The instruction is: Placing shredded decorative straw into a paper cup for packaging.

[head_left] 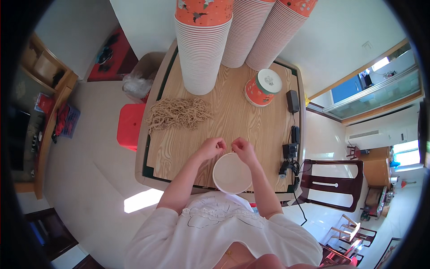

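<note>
A white paper tub [232, 174] sits at the table's front edge, close to my body, its open mouth facing up. Just beyond its rim, my left hand [213, 148] has its fingers curled and pinched together. My right hand [243, 149] is pinched in the same way at the tub's far rim. Anything small between the fingertips is too fine to make out. A narrow gap separates the two hands. Past my left hand lies a loose heap of tan twisted paper cords [180, 113].
Tall stacks of orange-and-white paper tubs [204, 54] stand at the back of the wooden table [226, 119]. An orange tub with a lid [263, 88] is at the far right. Black power adapters and cables [290, 150] line the right edge. A red stool [130, 125] and dark chair [332, 184] flank the table.
</note>
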The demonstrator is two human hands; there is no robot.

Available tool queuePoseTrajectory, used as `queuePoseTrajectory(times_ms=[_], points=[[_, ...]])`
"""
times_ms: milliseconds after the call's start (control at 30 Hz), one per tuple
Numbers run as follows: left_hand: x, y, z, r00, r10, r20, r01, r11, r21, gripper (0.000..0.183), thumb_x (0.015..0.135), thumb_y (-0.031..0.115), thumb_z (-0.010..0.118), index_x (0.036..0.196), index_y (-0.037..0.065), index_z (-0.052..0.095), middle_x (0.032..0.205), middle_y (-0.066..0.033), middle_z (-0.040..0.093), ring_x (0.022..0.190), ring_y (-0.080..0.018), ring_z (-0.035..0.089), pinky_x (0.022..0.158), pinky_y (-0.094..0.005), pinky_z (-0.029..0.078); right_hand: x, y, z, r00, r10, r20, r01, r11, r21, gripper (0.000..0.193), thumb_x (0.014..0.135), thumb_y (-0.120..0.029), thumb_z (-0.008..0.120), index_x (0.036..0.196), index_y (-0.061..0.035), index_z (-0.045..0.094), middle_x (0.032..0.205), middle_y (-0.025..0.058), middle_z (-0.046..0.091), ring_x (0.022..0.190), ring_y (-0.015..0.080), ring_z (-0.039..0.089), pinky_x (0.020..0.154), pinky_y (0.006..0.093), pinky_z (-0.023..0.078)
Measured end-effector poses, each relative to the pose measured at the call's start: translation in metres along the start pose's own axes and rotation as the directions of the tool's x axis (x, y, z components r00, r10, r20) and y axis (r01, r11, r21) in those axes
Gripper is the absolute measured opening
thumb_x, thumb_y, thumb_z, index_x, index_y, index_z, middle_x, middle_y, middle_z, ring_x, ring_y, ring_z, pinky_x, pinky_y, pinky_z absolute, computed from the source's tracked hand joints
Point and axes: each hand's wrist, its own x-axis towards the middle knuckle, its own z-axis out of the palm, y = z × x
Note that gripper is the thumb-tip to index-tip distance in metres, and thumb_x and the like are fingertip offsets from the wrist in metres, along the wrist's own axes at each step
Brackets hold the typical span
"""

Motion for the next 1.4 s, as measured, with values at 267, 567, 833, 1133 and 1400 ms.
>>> queuePoseTrajectory(times_ms=[267, 567, 833, 1133, 1400], points=[[0.006, -0.003, -0.002, 0.981, 0.174, 0.085, -0.190, 0.948, 0.257, 0.013, 0.066, 0.000, 0.058, 0.072, 0.010, 0.065, 0.079, -0.0058, 0.053, 0.076, -0.0207, 0.054, 0.070, -0.0289, 0.044, -0.002, -0.001, 0.003, 0.998, -0.055, 0.016, 0.055, 0.998, -0.040, 0.006, 0.080, -0.006, 0.055, 0.081, -0.0001, 0.055, 0.067, 0.0038, 0.058, 0.061, 0.0086, 0.055, 0.055, 0.0219, 0.045], [0.003, -0.002, 0.016, 0.990, 0.138, 0.031, -0.141, 0.957, 0.252, 0.017, 0.070, 0.006, 0.060, 0.083, 0.015, 0.067, 0.088, -0.0053, 0.051, 0.079, -0.0218, 0.054, 0.072, -0.0309, 0.045, 0.003, -0.004, 0.003, 0.998, 0.066, 0.016, -0.066, 0.998, 0.015, 0.006, 0.080, -0.007, 0.054, 0.080, -0.0015, 0.055, 0.061, 0.0051, 0.057, 0.055, 0.0101, 0.055, 0.049, 0.0240, 0.043], [0.000, 0.001, 0.020, 0.993, 0.121, 0.019, -0.121, 0.941, 0.316, 0.010, 0.069, 0.013, 0.064, 0.078, 0.009, 0.062, 0.083, -0.0050, 0.051, 0.075, -0.0197, 0.055, 0.066, -0.0304, 0.045, 0.002, 0.008, 0.001, 1.000, -0.013, 0.016, 0.014, 0.998, -0.060, 0.006, 0.078, -0.006, 0.056, 0.080, -0.0003, 0.056, 0.065, 0.0037, 0.057, 0.060, 0.0085, 0.054, 0.054, 0.0227, 0.044], [0.004, -0.032, 0.036, 0.967, -0.255, 0.006, 0.217, 0.810, -0.544, 0.011, 0.079, 0.016, 0.058, 0.081, 0.005, 0.058, 0.066, 0.0001, 0.055, 0.055, -0.0091, 0.051, 0.048, -0.0203, 0.041, -0.009, -0.009, 0.002, 1.000, -0.028, 0.008, 0.029, 0.988, -0.152, 0.007, 0.078, -0.006, 0.057, 0.081, -0.0002, 0.057, 0.067, 0.0035, 0.058, 0.062, 0.0080, 0.054, 0.057, 0.0228, 0.045], [-0.002, -0.033, 0.028, 0.871, -0.416, 0.262, 0.449, 0.457, -0.767, 0.011, 0.079, 0.018, 0.057, 0.080, 0.007, 0.059, 0.068, -0.0002, 0.057, 0.053, -0.0073, 0.052, 0.043, -0.0187, 0.039, -0.024, -0.033, 0.015, 0.973, -0.222, -0.064, 0.184, 0.911, -0.369, 0.008, 0.074, -0.008, 0.060, 0.080, -0.0020, 0.060, 0.075, 0.0113, 0.060, 0.066, 0.0207, 0.060, 0.061, 0.0287, 0.048]])
